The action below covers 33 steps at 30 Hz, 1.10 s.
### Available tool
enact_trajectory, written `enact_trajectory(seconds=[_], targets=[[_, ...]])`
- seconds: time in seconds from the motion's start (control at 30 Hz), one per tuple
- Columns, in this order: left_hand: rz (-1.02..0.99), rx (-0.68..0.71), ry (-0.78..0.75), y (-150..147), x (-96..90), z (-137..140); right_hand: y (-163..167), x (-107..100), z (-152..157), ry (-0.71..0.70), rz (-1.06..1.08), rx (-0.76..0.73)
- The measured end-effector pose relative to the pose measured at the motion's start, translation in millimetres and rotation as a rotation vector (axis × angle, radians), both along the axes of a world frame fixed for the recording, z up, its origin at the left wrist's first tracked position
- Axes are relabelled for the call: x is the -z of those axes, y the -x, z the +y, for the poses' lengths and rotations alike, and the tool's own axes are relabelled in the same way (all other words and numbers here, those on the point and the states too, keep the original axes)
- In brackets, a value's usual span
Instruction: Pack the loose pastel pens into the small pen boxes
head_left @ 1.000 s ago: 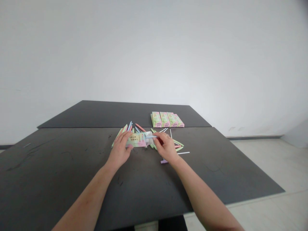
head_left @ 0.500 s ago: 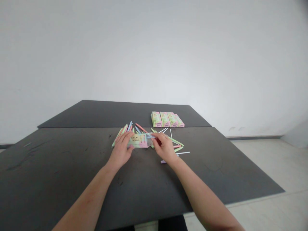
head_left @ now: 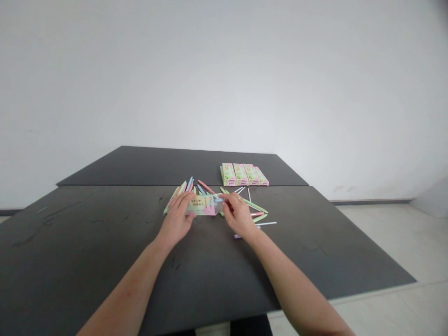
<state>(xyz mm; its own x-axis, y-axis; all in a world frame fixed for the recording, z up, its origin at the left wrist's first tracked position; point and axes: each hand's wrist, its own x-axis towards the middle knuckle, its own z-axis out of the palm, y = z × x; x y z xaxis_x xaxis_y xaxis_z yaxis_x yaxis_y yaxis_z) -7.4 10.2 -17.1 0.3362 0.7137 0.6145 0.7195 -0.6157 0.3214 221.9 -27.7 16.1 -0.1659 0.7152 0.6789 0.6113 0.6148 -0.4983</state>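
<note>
My left hand (head_left: 177, 214) is wrapped around a printed pink, yellow and green pen box (head_left: 203, 205) and holds it lying lengthwise above the dark table. The box's right end is open, with a see-through flap there. My right hand (head_left: 240, 214) has its fingertips pinched on a light blue pen (head_left: 219, 199) at that open end. The pen's tip appears to be inside the box, though the fingers partly hide it. Green, pink and blue pens (head_left: 180, 188) lie behind my left hand, and a pink pen (head_left: 206, 186) lies beyond the box.
Several filled-looking printed boxes (head_left: 241, 174) stand in a row at the back right. More green pens (head_left: 255, 205) and white sticks (head_left: 268, 223) lie scattered around my right hand, with a purple piece (head_left: 238, 236) in front. The dark table (head_left: 210, 270) has a seam across it.
Almost nothing differs. The blue pen and my right hand's fingers have shifted very slightly at the box's open end; the whole view has moved a little.
</note>
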Motion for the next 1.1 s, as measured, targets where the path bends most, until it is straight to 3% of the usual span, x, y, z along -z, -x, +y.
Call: enact_trajectory(seconds=[0.57,1.1], targets=[[0.008,-0.001,-0.022,-2,0.8,0,0,14,8,-0.035,0.027,0.051],[-0.004,0.002,-0.027,-2,-0.1,-1,4,12,3,-0.027,-0.061,0.075]])
